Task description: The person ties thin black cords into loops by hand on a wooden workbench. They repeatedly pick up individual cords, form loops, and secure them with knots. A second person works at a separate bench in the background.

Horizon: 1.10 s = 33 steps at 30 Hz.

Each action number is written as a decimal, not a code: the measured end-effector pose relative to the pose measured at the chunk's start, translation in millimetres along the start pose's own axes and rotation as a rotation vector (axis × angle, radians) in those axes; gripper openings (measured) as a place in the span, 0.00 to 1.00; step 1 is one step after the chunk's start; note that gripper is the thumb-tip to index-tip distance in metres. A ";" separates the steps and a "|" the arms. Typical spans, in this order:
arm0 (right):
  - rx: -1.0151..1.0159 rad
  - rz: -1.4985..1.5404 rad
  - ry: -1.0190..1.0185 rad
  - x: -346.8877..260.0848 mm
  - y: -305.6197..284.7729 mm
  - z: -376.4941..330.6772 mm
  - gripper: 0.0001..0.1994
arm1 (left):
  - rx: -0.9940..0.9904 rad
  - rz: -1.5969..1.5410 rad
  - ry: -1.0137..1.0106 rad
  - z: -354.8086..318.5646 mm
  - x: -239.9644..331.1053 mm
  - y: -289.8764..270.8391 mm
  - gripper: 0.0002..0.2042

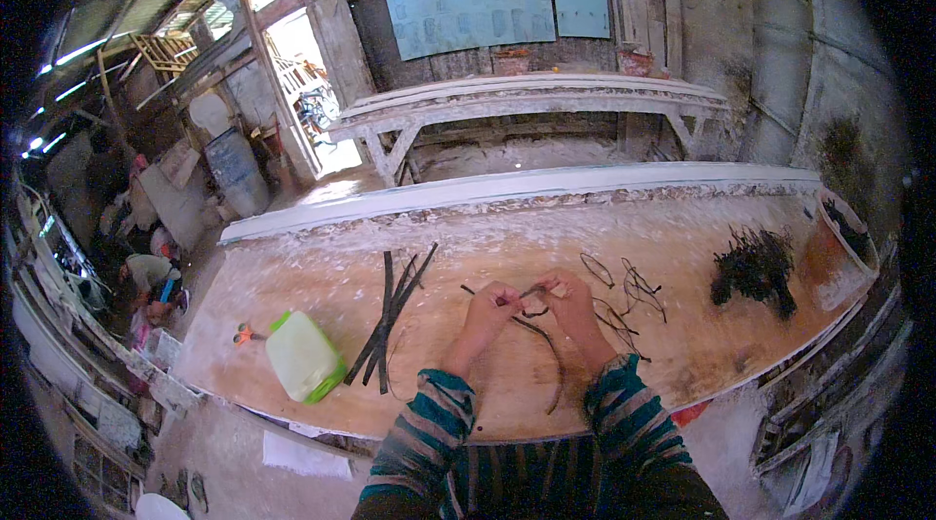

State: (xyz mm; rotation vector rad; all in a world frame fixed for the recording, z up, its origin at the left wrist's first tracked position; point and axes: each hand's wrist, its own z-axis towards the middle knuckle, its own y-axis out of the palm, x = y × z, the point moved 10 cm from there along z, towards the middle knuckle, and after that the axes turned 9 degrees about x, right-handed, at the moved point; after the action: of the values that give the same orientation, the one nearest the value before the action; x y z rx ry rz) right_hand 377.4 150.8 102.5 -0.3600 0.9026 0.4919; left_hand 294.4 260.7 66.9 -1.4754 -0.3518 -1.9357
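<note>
Worked mid-counter (322, 276), well clear of near and far edges. Left hand (492, 306) and right hand (570, 298), each grip pinched shut on a thin dark strip (531, 292) held just above rough, pale, dusty wood. Flanked by stiff black sticks (390, 320), a smooth green jug (304, 356), a tangled dark pile (753, 269).

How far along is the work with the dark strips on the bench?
Done, it seems: a dark heap and thin loops lie at the right of the bench. In hand: the left hand and right hand pinch one thin dark strip between them. Left: a bundle of straight strips lies untouched beside the green container.
</note>
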 end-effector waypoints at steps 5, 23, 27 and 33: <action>0.365 -0.236 0.064 37.7 -55.3 16.3 0.06 | -0.290 0.046 0.084 -38.9 54.1 49.8 0.05; 0.326 -0.236 -0.013 31.2 -45.7 12.2 0.05 | 0.069 0.033 -0.018 -12.7 49.8 -14.1 0.06; 0.111 -0.210 0.025 17.2 -18.1 4.4 0.04 | 0.396 0.070 0.111 1.6 24.2 -65.2 0.06; -0.400 0.021 -0.076 -40.0 52.6 -36.0 0.05 | 0.576 0.184 0.043 6.6 5.4 -100.4 0.06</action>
State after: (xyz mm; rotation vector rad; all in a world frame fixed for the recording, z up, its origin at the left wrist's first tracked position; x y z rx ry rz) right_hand 304.2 166.6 109.5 -0.6917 0.7322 0.7030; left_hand 233.5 336.9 92.0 -1.0443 -0.6642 -1.5419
